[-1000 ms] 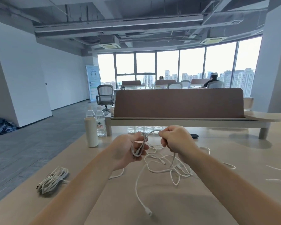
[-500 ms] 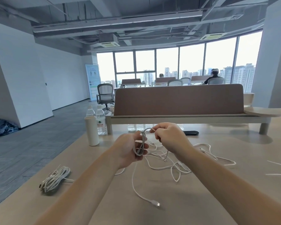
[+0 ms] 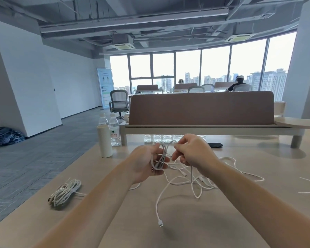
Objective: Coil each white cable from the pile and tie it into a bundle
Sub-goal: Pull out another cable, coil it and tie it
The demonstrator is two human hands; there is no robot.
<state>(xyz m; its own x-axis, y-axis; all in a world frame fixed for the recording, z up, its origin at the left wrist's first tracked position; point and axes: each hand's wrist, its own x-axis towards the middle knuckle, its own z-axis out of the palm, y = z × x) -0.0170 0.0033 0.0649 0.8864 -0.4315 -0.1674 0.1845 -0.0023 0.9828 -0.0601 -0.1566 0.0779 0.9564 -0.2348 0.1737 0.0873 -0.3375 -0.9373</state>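
The left hand (image 3: 143,164) is up above the worktop (image 3: 195,228), and its fingers and thumb are curled round a small coil of the white cable (image 3: 160,158). The right hand (image 3: 193,152) is just beside it, a little higher, and pinches a strand of the same cable between thumb and finger. The strand makes a little arch from the coil over to that pinch. The rest of the cable hangs down under the right hand, loops over the worktop and ends in a small plug (image 3: 160,225) lying close to the person. Behind the hanging part lies the pile (image 3: 187,183) of loose white cables, under and a bit beyond the two hands. Well off to the left lies one bundle (image 3: 64,192) on the worktop. At the far left edge stand a plain white bottle (image 3: 104,140) and a clear water bottle (image 3: 114,131). Its label has a green mountain shape and a red band with white Chinese letters, too small to read for sure. A tall banner (image 3: 106,86) by the windows has writing too, but it is too small to read.
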